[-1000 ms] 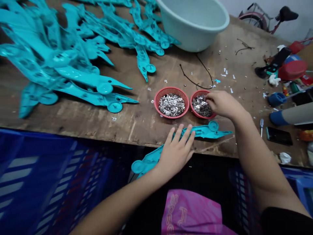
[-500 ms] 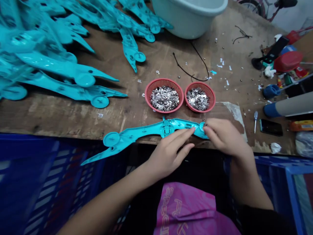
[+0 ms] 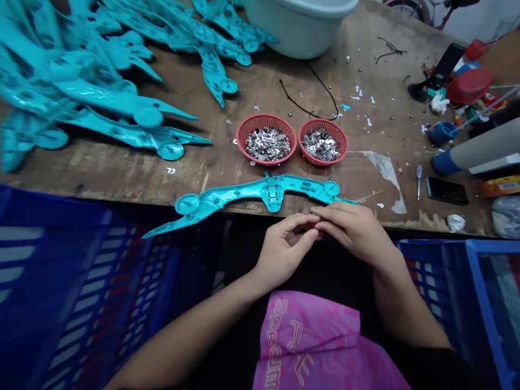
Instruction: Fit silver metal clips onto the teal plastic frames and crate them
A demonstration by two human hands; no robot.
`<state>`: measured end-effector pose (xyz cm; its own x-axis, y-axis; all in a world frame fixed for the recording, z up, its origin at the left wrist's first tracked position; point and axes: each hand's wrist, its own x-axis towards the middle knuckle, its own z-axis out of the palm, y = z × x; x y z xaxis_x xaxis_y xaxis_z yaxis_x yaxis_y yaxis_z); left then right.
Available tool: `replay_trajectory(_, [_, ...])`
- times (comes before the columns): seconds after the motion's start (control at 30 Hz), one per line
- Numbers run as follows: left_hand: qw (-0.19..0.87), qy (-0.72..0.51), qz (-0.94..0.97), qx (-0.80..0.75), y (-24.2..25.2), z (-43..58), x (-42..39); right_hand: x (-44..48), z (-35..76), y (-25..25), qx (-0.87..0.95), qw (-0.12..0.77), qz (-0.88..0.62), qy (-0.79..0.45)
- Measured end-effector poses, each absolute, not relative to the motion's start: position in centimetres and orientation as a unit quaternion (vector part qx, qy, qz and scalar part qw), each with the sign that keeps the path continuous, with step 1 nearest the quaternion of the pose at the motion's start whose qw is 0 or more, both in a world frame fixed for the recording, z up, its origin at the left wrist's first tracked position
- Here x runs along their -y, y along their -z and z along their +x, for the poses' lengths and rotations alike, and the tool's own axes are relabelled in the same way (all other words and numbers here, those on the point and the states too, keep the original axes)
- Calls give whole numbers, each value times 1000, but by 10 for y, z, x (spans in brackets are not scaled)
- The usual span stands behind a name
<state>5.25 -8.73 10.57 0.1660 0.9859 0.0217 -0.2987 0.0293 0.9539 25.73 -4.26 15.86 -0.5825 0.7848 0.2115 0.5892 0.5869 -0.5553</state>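
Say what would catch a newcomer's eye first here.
Turquoise plastic parts heaped across the upper left of the wooden workbench stand out first. At the centre sit two red baskets of small silver pieces. Below them, one turquoise part lies at the near edge, just above the left hand and right hand.

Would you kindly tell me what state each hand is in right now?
Left hand: curled, holding something or not cannot be told.
Right hand: curled against the left, holding something or not cannot be told.

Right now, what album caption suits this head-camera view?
Left hand and right hand meet below a turquoise plastic frame near two red baskets.
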Motion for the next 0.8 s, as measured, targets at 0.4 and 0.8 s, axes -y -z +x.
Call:
replay_trajectory(0.4, [60, -257, 862, -432, -81, -2, 1, 17, 252, -151, 763, 298, -535, -208])
replay_trajectory(0.8, [65, -254, 859, -439, -51, 7, 4, -50, 240, -133, 745, 146, -583, -288])
